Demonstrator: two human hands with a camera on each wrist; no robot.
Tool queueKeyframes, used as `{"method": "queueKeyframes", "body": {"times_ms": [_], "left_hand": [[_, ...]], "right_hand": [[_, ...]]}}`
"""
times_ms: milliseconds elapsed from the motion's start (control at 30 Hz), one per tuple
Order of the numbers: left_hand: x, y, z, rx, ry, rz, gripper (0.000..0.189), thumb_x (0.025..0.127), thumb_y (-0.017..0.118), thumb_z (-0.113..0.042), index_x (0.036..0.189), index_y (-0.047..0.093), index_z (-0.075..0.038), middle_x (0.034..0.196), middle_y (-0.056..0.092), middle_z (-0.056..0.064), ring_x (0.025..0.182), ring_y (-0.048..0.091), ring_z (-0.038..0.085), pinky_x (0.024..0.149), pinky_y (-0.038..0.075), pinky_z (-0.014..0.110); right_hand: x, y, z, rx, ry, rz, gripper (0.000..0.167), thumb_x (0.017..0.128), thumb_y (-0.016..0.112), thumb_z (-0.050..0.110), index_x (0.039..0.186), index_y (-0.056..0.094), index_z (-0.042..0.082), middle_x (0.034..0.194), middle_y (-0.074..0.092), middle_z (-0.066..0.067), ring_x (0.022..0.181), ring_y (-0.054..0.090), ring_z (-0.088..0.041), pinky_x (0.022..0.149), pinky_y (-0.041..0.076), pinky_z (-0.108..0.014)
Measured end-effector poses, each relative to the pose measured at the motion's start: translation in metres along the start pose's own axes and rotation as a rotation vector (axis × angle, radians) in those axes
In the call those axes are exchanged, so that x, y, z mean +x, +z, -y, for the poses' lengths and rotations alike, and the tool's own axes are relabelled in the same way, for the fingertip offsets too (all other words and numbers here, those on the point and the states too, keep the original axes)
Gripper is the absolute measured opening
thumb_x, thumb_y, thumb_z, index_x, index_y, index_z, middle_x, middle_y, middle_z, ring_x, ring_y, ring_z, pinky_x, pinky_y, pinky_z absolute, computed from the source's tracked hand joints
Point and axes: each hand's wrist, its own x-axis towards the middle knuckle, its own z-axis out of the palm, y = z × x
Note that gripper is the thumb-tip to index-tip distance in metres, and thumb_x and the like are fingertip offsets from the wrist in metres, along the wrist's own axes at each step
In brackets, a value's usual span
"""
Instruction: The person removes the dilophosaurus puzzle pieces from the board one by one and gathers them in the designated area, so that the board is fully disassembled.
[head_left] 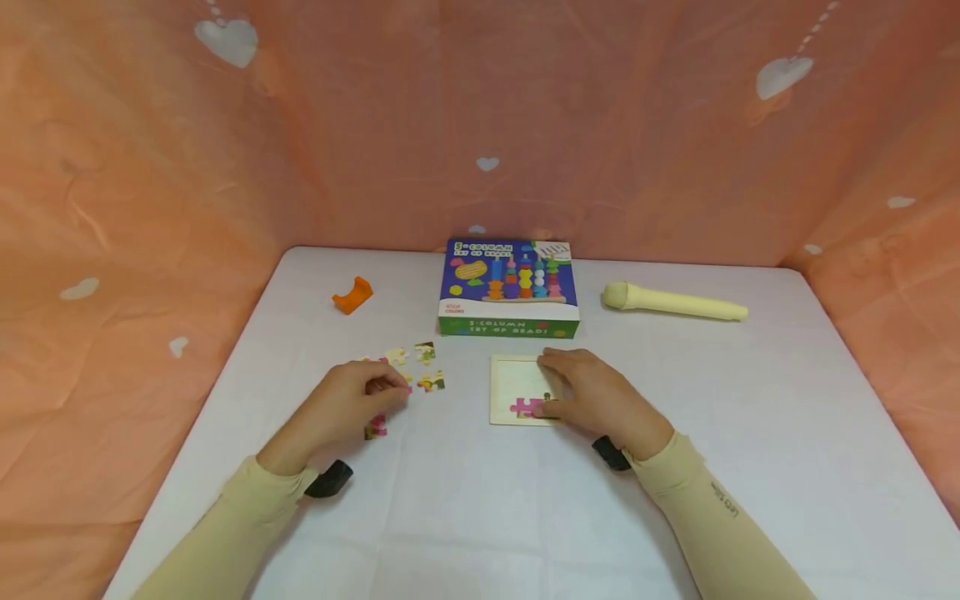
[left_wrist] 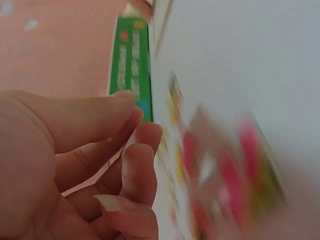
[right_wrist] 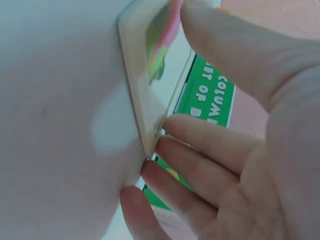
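My left hand (head_left: pixel 356 404) hovers beside a group of loose jigsaw pieces (head_left: pixel 426 352), its fingers loosely bent. In the left wrist view the thumb and fingertips come close together with no piece visible between them, while nearby pieces (left_wrist: pixel 235 185) are blurred. My right hand (head_left: pixel 596 396) lies over the right side of a pale puzzle tray (head_left: pixel 497 392). Its thumb (right_wrist: pixel 210 25) rests on pink puzzle pieces (head_left: pixel 522 407) fitted along the tray's near side. Its other fingers (right_wrist: pixel 200 132), nearly straight, reach to the tray's outer edge.
A bead-set box (head_left: pixel 510 287) stands behind the tray. An orange curved block (head_left: pixel 352 295) is at the back left, and a pale yellow, microphone-shaped stick (head_left: pixel 675 302) lies at the back right. An orange cloth (head_left: pixel 375 125) with white hearts hangs behind the white table (head_left: pixel 465 517).
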Motion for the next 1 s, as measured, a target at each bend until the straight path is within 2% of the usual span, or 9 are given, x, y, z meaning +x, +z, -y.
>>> {"method": "queueKeyframes", "body": {"times_ms": [133, 267, 433, 567, 767, 1000], "left_hand": [[0.023, 0.019, -0.034, 0.000, 0.066, 0.050, 0.005, 0.100, 0.078, -0.024, 0.102, 0.081, -0.021, 0.093, 0.074, -0.005, 0.087, 0.062, 0.014, 0.079, 0.052, 0.031], [0.048, 0.043, -0.067, 0.010, 0.124, 0.128, 0.005, 0.101, 0.078, -0.022, 0.101, 0.081, -0.019, 0.092, 0.074, -0.006, 0.088, 0.064, 0.013, 0.082, 0.054, 0.031], [0.069, 0.070, -0.092, 0.044, 0.172, 0.215, 0.005, 0.097, 0.080, -0.019, 0.098, 0.081, -0.014, 0.090, 0.074, -0.005, 0.085, 0.063, 0.011, 0.083, 0.054, 0.030], [0.075, 0.083, -0.101, 0.072, 0.161, 0.248, 0.011, 0.094, 0.084, -0.022, 0.100, 0.081, -0.013, 0.089, 0.073, -0.005, 0.087, 0.062, 0.013, 0.083, 0.053, 0.032], [0.073, 0.089, -0.104, 0.123, 0.116, 0.251, 0.016, 0.091, 0.088, -0.025, 0.101, 0.081, -0.014, 0.089, 0.069, -0.004, 0.089, 0.059, 0.016, 0.084, 0.050, 0.033], [0.074, 0.094, -0.104, 0.135, 0.154, 0.228, 0.017, 0.087, 0.090, -0.023, 0.097, 0.080, -0.013, 0.088, 0.065, -0.002, 0.088, 0.057, 0.017, 0.081, 0.048, 0.033]], "right_hand": [[-0.001, -0.005, -0.003, 0.036, -0.011, 0.025, 0.079, 0.092, 0.088, 0.036, 0.156, 0.055, 0.002, 0.163, 0.054, -0.018, 0.152, 0.050, -0.040, 0.125, 0.040, -0.057], [-0.002, -0.008, -0.007, 0.062, -0.030, 0.024, 0.077, 0.091, 0.089, 0.029, 0.155, 0.056, 0.001, 0.162, 0.055, -0.017, 0.151, 0.051, -0.040, 0.125, 0.041, -0.057], [-0.003, -0.008, -0.009, 0.047, -0.081, 0.010, 0.075, 0.090, 0.089, 0.024, 0.153, 0.057, -0.002, 0.160, 0.057, -0.020, 0.149, 0.052, -0.041, 0.123, 0.042, -0.057], [-0.002, -0.007, -0.010, 0.047, -0.088, 0.003, 0.076, 0.089, 0.090, 0.022, 0.153, 0.057, -0.002, 0.158, 0.059, -0.020, 0.148, 0.053, -0.041, 0.123, 0.043, -0.056], [-0.002, -0.005, -0.007, 0.072, -0.066, 0.018, 0.078, 0.088, 0.090, 0.022, 0.154, 0.056, -0.001, 0.159, 0.058, -0.019, 0.149, 0.052, -0.040, 0.123, 0.043, -0.057], [-0.003, -0.007, -0.008, 0.057, -0.076, 0.014, 0.076, 0.088, 0.089, 0.019, 0.154, 0.056, -0.002, 0.160, 0.057, -0.018, 0.151, 0.051, -0.040, 0.123, 0.042, -0.055]]}}
